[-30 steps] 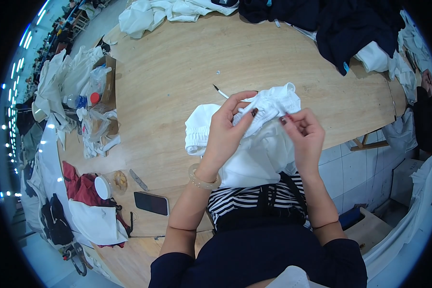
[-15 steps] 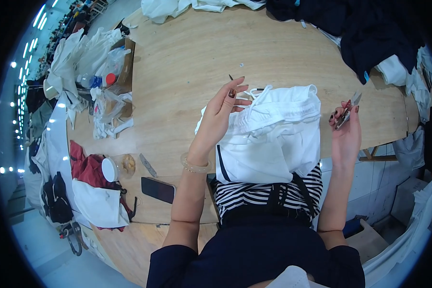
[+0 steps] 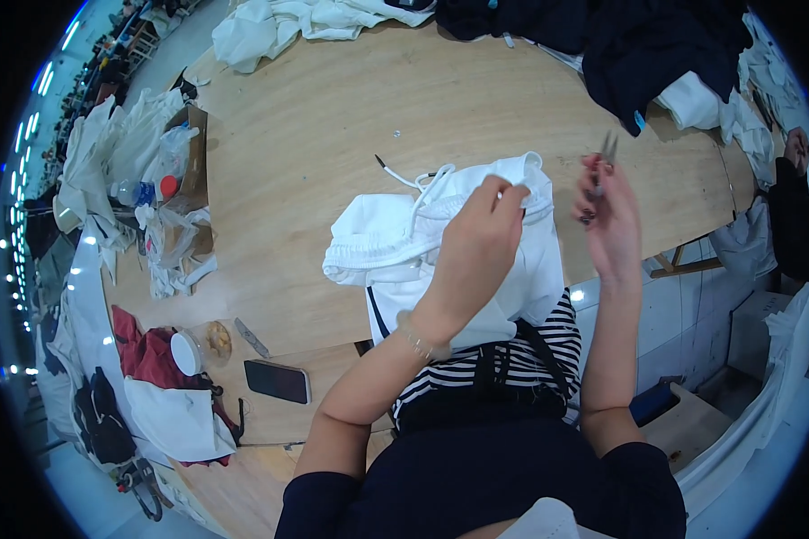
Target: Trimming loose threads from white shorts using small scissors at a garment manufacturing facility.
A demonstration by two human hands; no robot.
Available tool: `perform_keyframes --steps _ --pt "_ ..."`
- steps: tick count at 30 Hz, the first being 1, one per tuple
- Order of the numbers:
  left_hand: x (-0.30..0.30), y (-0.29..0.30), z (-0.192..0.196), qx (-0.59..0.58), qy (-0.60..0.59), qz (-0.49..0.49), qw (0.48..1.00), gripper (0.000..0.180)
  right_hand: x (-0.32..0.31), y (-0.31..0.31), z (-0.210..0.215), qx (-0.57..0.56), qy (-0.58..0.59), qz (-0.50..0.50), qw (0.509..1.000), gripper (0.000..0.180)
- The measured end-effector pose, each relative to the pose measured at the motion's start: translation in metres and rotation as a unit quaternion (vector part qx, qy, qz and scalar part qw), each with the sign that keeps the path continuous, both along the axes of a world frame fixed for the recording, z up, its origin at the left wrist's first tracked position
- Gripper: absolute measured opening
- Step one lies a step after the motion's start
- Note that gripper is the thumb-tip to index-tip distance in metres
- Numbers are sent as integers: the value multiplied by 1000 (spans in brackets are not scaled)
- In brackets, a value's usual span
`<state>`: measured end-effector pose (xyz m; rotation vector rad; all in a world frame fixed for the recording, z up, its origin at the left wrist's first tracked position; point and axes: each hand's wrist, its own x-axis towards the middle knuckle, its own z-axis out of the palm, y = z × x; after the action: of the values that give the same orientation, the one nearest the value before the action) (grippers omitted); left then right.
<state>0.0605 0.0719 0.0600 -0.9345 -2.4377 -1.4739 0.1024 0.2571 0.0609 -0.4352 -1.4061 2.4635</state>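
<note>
White drawstring shorts or trousers [image 3: 361, 226], the full shape hidden by folds, lie over the table's near edge and my lap. Their gathered elastic waistband points away from me, and a white drawstring [image 3: 419, 199] with a dark tip loops out onto the table. My left hand [image 3: 478, 251] is above the garment with its fingertips pinched together near the waistband's right part; what is between them is too small to make out. Off the garment's right side, my right hand [image 3: 613, 220] is raised and closed around small metal thread snips [image 3: 609, 148], blades pointing up.
A phone [image 3: 277, 381], a grey utility knife [image 3: 252, 338] and a white-lidded jar [image 3: 187, 352] lie on the left. Beyond them is a cardboard box [image 3: 194, 162] with plastic bags and scraps. Dark garments [image 3: 602, 54] cover the far right; another person's arm [image 3: 789, 216] shows at the right edge.
My left hand has moved right, from the drawstring to above the right part of the waistband, fingers now pinched. My right hand stays raised with the snips. The view has shifted right.
</note>
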Motion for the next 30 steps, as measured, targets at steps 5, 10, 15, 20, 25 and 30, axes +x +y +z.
perform_keyframes --steps 5,10,15,20,25,30 --pt "-24 -4 -56 -117 -84 53 988 36 -34 -25 -57 55 -113 65 990 11" --pt "-38 -25 -74 -14 -188 49 981 37 -37 -20 -68 44 -123 41 991 9" --pt "-31 -11 -68 -92 -171 50 980 20 -37 -20 -71 43 -123 32 991 8" --pt "-35 -8 -79 3 -227 110 968 13 -36 -23 -70 40 -125 29 991 8" --pt "-32 -12 -73 71 -271 127 951 9 -35 -23 -68 46 -129 28 990 8" --pt "-32 -7 -87 -47 -150 126 979 9 -36 -26 -68 44 -127 25 991 9"
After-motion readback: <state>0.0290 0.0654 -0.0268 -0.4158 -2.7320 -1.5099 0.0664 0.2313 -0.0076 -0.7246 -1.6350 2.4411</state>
